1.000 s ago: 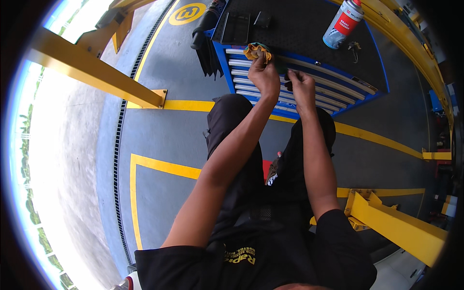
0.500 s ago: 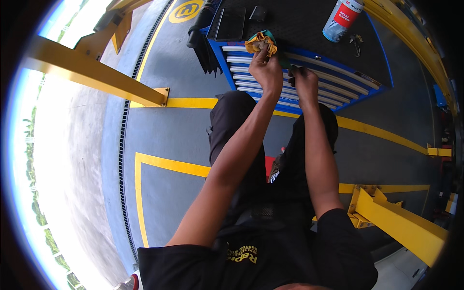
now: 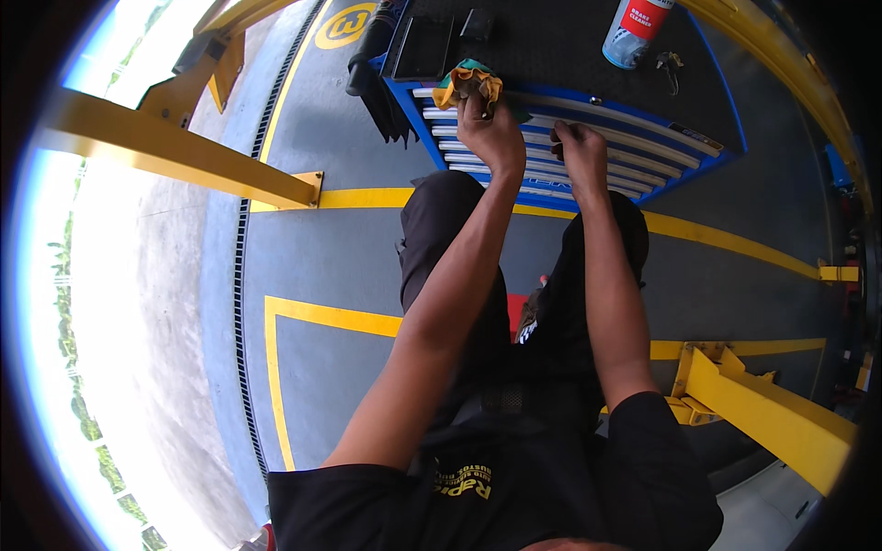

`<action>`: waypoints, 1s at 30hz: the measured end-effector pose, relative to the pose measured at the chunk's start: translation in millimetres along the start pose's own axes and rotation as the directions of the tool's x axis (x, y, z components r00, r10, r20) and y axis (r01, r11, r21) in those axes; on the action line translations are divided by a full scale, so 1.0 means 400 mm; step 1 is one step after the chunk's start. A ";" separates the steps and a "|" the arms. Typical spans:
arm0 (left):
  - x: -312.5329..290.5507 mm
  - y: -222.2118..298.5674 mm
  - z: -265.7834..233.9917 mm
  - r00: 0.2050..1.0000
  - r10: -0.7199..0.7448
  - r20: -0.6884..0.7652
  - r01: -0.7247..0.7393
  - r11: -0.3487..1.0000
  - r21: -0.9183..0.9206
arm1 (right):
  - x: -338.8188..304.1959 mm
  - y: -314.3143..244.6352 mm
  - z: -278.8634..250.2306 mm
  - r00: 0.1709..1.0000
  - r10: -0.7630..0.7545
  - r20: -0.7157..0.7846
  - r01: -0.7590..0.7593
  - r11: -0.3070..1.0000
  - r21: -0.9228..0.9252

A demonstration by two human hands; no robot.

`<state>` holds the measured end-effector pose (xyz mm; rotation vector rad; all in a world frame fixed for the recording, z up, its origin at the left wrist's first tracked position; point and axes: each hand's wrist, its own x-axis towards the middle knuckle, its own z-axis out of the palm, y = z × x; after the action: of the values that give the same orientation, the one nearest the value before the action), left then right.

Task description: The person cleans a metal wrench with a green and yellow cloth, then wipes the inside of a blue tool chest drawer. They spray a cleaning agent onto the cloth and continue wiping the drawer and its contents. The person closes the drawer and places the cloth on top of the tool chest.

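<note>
My left hand (image 3: pixel 494 138) is closed around a crumpled orange and green cloth (image 3: pixel 456 90), which bunches out above the fingers. It is at the front top edge of a blue tool chest (image 3: pixel 430 156) with several pale drawer fronts. To its right, my right hand (image 3: pixel 584 154) is in front of the drawers, thumb and fingers pinched together. Whatever those fingertips hold, if anything, is too small and dark to make out. The two hands are apart.
On the chest's black top lie a dark flat tablet-like device (image 3: pixel 423 48), a small dark box (image 3: pixel 476 25), a spray can (image 3: pixel 634 32) and keys (image 3: pixel 671 69). Black gloves or cloth (image 3: pixel 381 101) hang at its left side. Yellow lift arms (image 3: pixel 184 147) flank me.
My left hand and the cloth have moved slightly left, away from my right hand. The green part of the cloth near my right fingers has drawn back. The whole view has shifted a little.
</note>
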<state>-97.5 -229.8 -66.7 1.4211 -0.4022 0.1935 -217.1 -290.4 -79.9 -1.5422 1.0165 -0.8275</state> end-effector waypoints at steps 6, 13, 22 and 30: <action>0.004 -0.051 -0.069 0.663 -0.051 0.747 -0.367 0.847 0.384 | 0.020 0.014 0.051 0.999 -0.024 -0.033 0.025 1.000 0.014; 0.012 -0.022 -0.123 0.936 -0.348 -0.057 0.353 0.927 0.124 | 0.016 0.019 0.030 0.998 0.050 -0.044 -0.048 0.998 0.048; 0.034 0.005 -0.102 0.844 0.115 0.523 -0.218 0.966 0.138 | 0.045 0.084 0.033 0.998 -0.048 -0.049 0.051 0.998 0.048; 0.062 -0.069 -0.160 0.729 -0.668 -0.153 0.663 0.744 -0.089 | 0.002 0.044 0.063 0.993 0.063 0.098 -0.059 0.997 -0.048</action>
<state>-54.6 -173.7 -88.5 1.4230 0.2732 -0.2785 -197.3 -282.7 -102.3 -1.5669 1.0099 -0.6827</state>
